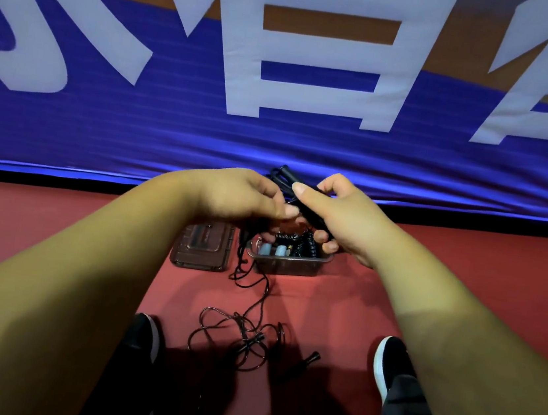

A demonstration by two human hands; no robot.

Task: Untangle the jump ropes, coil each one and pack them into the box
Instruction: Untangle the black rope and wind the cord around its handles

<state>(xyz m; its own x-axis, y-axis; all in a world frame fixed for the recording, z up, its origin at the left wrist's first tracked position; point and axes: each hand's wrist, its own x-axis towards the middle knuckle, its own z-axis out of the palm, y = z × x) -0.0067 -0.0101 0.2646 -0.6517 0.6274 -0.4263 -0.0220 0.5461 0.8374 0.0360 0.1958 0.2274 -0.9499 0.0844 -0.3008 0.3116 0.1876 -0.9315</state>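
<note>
You are holding a black jump rope (285, 174) up over the box (289, 266), which is sitting on the red floor (350, 303) ahead of your shoes (390, 370). Your right hand (334, 214) is wrapping round the handle and a few gathered loops, and that grip is clamped on the bundle. Your left hand (243, 196) is meeting it from the other side. Its grip looks pinched on the cord, thumb against fingers, but the contact is partly hidden, so read that as likely, not sure.

The box is sitting open, with its lid (204, 247) lying flat just beside it on your left. Inside, packed ropes (281, 248) are showing: black coils and pale handles, filling much of it. That part is looking done.

The rope in hand is only partly coiled. Its cord is dropping from your hands, passing the left side of the box and running into a loose tangle (239, 341) on the floor between your shoes. A second handle (311, 358) is lying just right of that tangle. Whether it belongs to this rope or another one is not clear from here.

So you are sitting somewhere past the middle. What is left is freeing the tangle, winding in the slack, and packing the coil into the box. A blue banner (273, 145) is hanging behind the box.
</note>
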